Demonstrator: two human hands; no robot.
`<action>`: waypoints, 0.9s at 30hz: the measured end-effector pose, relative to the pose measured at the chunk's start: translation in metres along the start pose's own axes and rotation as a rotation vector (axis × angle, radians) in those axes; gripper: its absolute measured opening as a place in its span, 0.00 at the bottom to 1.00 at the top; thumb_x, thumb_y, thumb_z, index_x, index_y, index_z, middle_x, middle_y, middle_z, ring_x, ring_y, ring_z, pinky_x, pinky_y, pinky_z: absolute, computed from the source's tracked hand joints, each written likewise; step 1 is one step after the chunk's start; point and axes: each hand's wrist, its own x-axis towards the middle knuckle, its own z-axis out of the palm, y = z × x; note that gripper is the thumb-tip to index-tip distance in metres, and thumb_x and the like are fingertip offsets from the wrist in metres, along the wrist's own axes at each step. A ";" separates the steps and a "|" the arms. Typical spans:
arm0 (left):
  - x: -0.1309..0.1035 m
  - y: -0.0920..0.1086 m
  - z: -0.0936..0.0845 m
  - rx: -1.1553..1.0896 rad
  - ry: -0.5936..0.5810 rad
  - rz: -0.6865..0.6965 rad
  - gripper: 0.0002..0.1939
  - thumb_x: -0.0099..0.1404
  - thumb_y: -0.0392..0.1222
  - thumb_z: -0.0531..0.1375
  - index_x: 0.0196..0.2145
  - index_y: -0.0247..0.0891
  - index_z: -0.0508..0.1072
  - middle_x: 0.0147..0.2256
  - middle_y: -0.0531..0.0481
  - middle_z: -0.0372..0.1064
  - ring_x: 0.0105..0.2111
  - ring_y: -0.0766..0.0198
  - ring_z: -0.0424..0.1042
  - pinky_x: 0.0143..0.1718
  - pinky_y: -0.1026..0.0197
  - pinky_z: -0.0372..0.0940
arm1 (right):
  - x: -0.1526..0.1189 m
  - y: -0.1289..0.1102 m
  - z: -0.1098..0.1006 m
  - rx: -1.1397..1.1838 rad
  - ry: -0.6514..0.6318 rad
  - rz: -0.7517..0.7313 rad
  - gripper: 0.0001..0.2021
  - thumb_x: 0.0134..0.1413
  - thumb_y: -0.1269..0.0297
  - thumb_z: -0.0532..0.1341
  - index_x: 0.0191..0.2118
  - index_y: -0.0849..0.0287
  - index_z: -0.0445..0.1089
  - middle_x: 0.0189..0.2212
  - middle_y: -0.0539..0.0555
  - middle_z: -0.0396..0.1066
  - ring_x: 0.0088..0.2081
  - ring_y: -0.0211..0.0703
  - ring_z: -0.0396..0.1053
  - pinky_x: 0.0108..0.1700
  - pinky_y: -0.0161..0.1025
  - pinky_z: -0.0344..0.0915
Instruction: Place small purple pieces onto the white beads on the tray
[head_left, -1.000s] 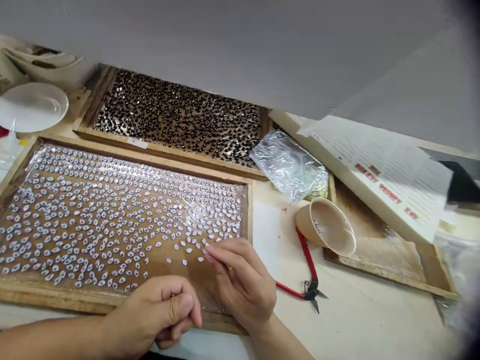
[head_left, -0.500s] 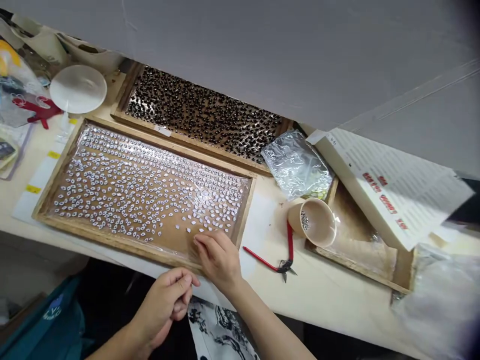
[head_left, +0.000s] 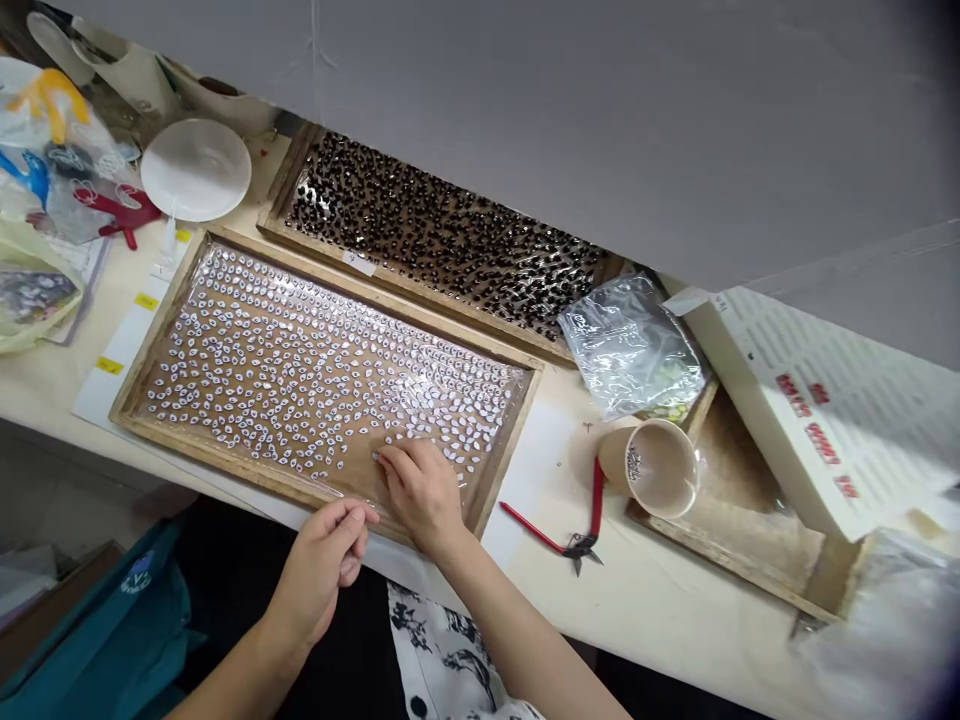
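A wooden tray (head_left: 217,463) lined with clear film holds rows of small white, dark-centred pieces; those at its right look plain white. My right hand (head_left: 421,492) reaches over the tray's lower right part, thumb and forefinger pinched at a small white piece (head_left: 377,456). Just outside the front edge, my left hand (head_left: 328,556) is closed, thumb against forefinger; whatever it grips is too small or hidden to name.
Behind lies a second tray (head_left: 420,290) of black pieces. To the right are red-handled pliers (head_left: 577,545), a paper cup (head_left: 660,468), a plastic bag (head_left: 630,345) and a white box (head_left: 795,420). A white plate (head_left: 196,170) stands at the back left.
The view has shifted, so the table's things appear farther right. My right hand has moved left over the tray, its fingertips now at a white piece. My left hand stays closed near the front edge.
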 end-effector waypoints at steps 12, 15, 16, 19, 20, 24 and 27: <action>0.001 0.006 -0.002 0.012 0.003 -0.009 0.13 0.58 0.47 0.59 0.32 0.33 0.70 0.20 0.58 0.55 0.16 0.78 0.45 0.16 0.69 0.37 | -0.015 -0.001 -0.020 0.147 -0.025 0.046 0.08 0.57 0.76 0.55 0.36 0.59 0.69 0.33 0.55 0.71 0.35 0.40 0.67 0.36 0.37 0.66; 0.000 0.007 -0.003 0.022 0.006 0.000 0.13 0.58 0.47 0.59 0.32 0.33 0.70 0.20 0.58 0.55 0.16 0.78 0.45 0.16 0.69 0.37 | -0.009 -0.003 -0.019 0.149 -0.009 0.131 0.05 0.57 0.72 0.57 0.35 0.57 0.69 0.31 0.53 0.71 0.33 0.39 0.68 0.34 0.36 0.66; -0.001 0.007 -0.003 0.023 0.011 0.004 0.13 0.58 0.47 0.59 0.32 0.33 0.70 0.20 0.58 0.55 0.16 0.78 0.45 0.16 0.69 0.37 | -0.007 -0.003 -0.018 0.161 -0.012 0.151 0.05 0.57 0.71 0.57 0.35 0.57 0.69 0.31 0.52 0.71 0.32 0.39 0.68 0.34 0.35 0.66; -0.002 0.006 -0.007 0.021 0.034 0.011 0.13 0.58 0.47 0.59 0.32 0.33 0.70 0.20 0.58 0.55 0.16 0.78 0.45 0.16 0.69 0.37 | 0.001 -0.005 -0.011 0.182 -0.004 0.150 0.05 0.57 0.72 0.56 0.36 0.57 0.69 0.31 0.51 0.72 0.33 0.39 0.69 0.35 0.36 0.66; -0.002 0.006 -0.008 0.020 0.041 0.010 0.13 0.58 0.47 0.59 0.32 0.33 0.70 0.20 0.58 0.55 0.16 0.78 0.45 0.17 0.69 0.37 | 0.004 -0.007 -0.007 0.181 0.002 0.133 0.05 0.57 0.72 0.56 0.36 0.58 0.69 0.31 0.51 0.73 0.33 0.39 0.69 0.36 0.36 0.66; -0.005 0.007 -0.012 0.022 0.062 0.009 0.13 0.58 0.47 0.59 0.32 0.33 0.70 0.20 0.58 0.55 0.16 0.78 0.45 0.17 0.69 0.38 | 0.016 -0.014 0.003 0.149 -0.003 0.048 0.08 0.58 0.75 0.55 0.37 0.58 0.69 0.30 0.51 0.73 0.33 0.40 0.67 0.37 0.38 0.64; -0.007 0.010 -0.014 0.031 0.068 0.004 0.12 0.59 0.47 0.58 0.32 0.33 0.70 0.20 0.57 0.55 0.16 0.78 0.45 0.17 0.69 0.38 | 0.016 -0.013 0.002 0.085 0.008 -0.007 0.10 0.57 0.77 0.54 0.38 0.59 0.70 0.34 0.53 0.73 0.35 0.41 0.66 0.38 0.39 0.64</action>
